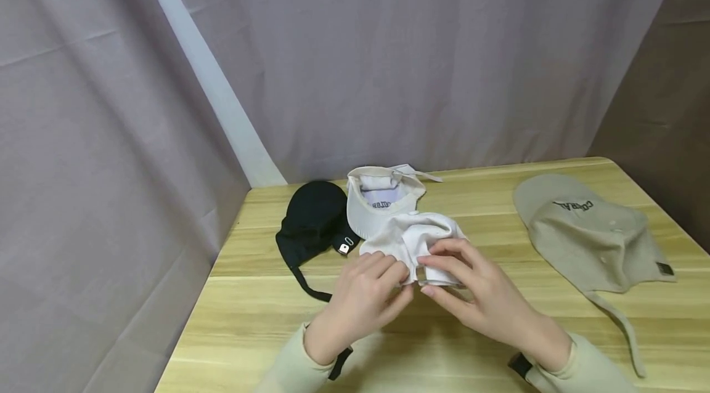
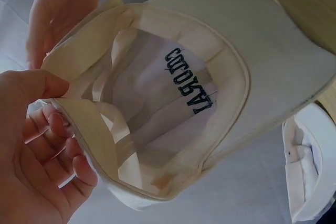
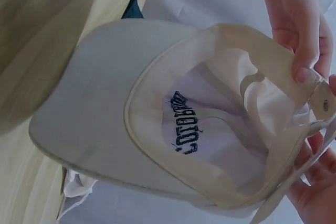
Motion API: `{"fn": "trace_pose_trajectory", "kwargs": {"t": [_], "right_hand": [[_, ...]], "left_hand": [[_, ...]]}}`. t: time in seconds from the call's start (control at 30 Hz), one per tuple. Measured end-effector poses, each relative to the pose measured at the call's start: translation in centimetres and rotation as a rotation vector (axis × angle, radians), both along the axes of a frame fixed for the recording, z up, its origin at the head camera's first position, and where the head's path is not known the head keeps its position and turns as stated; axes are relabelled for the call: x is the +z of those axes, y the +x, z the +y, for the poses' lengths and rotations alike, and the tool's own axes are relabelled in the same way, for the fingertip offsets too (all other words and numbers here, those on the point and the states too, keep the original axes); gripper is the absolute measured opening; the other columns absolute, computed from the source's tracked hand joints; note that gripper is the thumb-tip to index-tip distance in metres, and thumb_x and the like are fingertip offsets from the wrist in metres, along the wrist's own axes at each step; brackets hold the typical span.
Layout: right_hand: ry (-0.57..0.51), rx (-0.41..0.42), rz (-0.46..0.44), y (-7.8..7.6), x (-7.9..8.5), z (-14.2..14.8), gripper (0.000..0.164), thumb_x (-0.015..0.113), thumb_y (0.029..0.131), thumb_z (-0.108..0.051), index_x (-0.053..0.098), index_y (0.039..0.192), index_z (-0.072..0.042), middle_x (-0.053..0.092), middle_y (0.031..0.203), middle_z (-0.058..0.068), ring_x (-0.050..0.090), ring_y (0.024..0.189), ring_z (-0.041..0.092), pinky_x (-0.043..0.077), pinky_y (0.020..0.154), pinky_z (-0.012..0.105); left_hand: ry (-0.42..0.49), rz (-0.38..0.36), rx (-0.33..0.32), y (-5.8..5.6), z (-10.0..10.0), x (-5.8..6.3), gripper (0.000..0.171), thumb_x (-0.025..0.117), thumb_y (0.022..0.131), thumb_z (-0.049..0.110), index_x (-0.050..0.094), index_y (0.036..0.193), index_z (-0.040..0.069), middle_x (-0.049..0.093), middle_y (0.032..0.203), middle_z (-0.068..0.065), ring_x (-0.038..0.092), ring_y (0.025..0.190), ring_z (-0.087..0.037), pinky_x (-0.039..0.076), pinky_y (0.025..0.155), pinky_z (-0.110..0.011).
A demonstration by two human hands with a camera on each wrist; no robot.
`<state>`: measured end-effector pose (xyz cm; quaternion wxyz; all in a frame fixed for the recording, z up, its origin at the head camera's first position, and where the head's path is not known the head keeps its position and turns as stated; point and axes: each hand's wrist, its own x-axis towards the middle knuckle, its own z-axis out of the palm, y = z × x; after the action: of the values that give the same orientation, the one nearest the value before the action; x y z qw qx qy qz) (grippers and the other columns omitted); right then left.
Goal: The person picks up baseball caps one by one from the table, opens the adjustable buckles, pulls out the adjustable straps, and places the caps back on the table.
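Both hands hold a white baseball cap (image 1: pixel 388 238) above the table, its back opening toward the person. My left hand (image 1: pixel 366 291) pinches the back edge of the sweatband, thumb inside and fingers outside in the left wrist view. Opposite it, my right hand (image 1: pixel 488 294) grips the other side of the back opening between thumb and fingers. A loose strap (image 3: pixel 294 182) hangs along that edge in the right wrist view. Dark embroidered lettering (image 2: pixel 191 82) shows through inside the crown, and the brim (image 3: pixel 105 103) points away from the person.
Beyond the held cap, a second white cap (image 1: pixel 383 174) lies with its opening up. Left of it is a black cap (image 1: pixel 316 208) with a buckle and a trailing strap. A beige cap (image 1: pixel 582 233) lies at the right of the wooden table (image 1: pixel 266 331). Grey curtains (image 1: pixel 388 60) stand behind.
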<state>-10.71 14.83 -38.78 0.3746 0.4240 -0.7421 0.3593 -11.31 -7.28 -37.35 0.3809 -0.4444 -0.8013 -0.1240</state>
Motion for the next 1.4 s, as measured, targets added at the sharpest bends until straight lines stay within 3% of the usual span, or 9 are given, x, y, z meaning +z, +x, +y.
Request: {"fn": "trace_pose_trajectory", "kwargs": {"t": [0.1, 0.27, 0.63, 0.83, 1.17, 1.4], "right_hand": [[-0.004, 0.011, 0.049, 0.3, -0.1, -0.2, 0.039, 0.060, 0.100, -0.041, 0.072, 0.116, -0.007, 0.062, 0.115, 0.013, 0.061, 0.101, 0.021, 0.044, 0.089, 0.018], [-0.018, 0.013, 0.109, 0.6, -0.5, -0.7, 0.036, 0.063, 0.100, -0.037, 0.073, 0.113, -0.005, 0.064, 0.110, 0.013, 0.063, 0.095, 0.022, 0.047, 0.089, 0.021], [-0.058, 0.087, 0.065, 0.8, -1.6, -1.5, 0.031, 0.069, 0.097, -0.035, 0.074, 0.110, -0.008, 0.063, 0.107, 0.012, 0.062, 0.097, 0.021, 0.046, 0.092, 0.019], [-0.081, 0.111, 0.082, 0.5, -1.0, -1.5, 0.028, 0.072, 0.094, -0.033, 0.076, 0.105, -0.008, 0.063, 0.104, 0.011, 0.063, 0.094, 0.021, 0.048, 0.086, 0.018], [-0.105, 0.056, 0.087, 0.8, 0.0, -0.6, 0.029, 0.070, 0.096, -0.036, 0.077, 0.099, -0.008, 0.064, 0.101, 0.011, 0.062, 0.096, 0.020, 0.046, 0.088, 0.018], [-0.100, 0.104, 0.090, 0.9, 0.1, -0.9, 0.028, 0.070, 0.096, -0.033, 0.076, 0.102, -0.006, 0.064, 0.102, 0.013, 0.062, 0.097, 0.021, 0.046, 0.091, 0.019]], "left_hand": [[-0.014, 0.025, -0.003, 0.4, -0.2, -0.1, 0.016, 0.070, 0.080, 0.015, 0.054, 0.078, 0.018, 0.044, 0.071, 0.010, 0.044, 0.064, -0.007, 0.036, 0.058, -0.019], [-0.043, 0.042, -0.002, 0.9, -0.4, -0.5, 0.013, 0.070, 0.080, 0.015, 0.057, 0.079, 0.018, 0.047, 0.071, 0.009, 0.046, 0.064, -0.008, 0.038, 0.059, -0.020], [-0.095, 0.023, 0.008, 1.6, -0.8, -1.4, 0.007, 0.066, 0.081, 0.016, 0.060, 0.081, 0.019, 0.050, 0.073, 0.010, 0.047, 0.065, -0.009, 0.038, 0.061, -0.021], [-0.072, 0.034, 0.023, 1.5, -1.2, -1.1, 0.003, 0.062, 0.084, 0.016, 0.061, 0.082, 0.018, 0.051, 0.073, 0.008, 0.050, 0.066, -0.011, 0.040, 0.062, -0.022], [-0.025, 0.071, 0.053, 1.5, -2.0, -0.2, 0.005, 0.058, 0.084, 0.015, 0.060, 0.080, 0.017, 0.050, 0.071, 0.007, 0.049, 0.066, -0.013, 0.041, 0.059, -0.023], [-0.033, 0.096, 0.033, 1.8, -1.0, 0.0, 0.004, 0.058, 0.086, 0.015, 0.058, 0.081, 0.015, 0.052, 0.072, 0.007, 0.050, 0.065, -0.012, 0.041, 0.060, -0.023]]}}
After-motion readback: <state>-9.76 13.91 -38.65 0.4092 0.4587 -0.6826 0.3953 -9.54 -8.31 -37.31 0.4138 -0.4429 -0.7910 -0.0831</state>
